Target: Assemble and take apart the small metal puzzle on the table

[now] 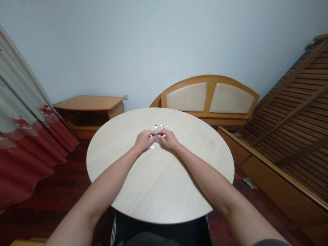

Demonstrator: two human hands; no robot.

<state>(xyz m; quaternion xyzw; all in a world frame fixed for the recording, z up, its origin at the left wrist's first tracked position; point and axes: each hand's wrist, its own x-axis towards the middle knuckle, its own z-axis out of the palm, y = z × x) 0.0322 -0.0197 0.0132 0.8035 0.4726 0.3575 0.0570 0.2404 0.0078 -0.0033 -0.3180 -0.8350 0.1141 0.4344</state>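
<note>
Both hands meet over the middle of a round pale table. My left hand (144,139) and my right hand (169,138) have their fingertips closed around one small grey-blue piece (157,135), too small to name more exactly. Just beyond the fingers lies a loose cluster of small pieces (159,127), white, grey and some yellowish. A small white flat piece (151,147) rests on the table by the near side of my left hand. The fingers partly hide the held piece.
The round table (143,191) fills the centre. Behind it stand a low wooden cabinet (89,102) and a padded headboard (210,80). Slatted wooden bed parts (294,112) lean at the right, and a red and white curtain (30,143) hangs at the left.
</note>
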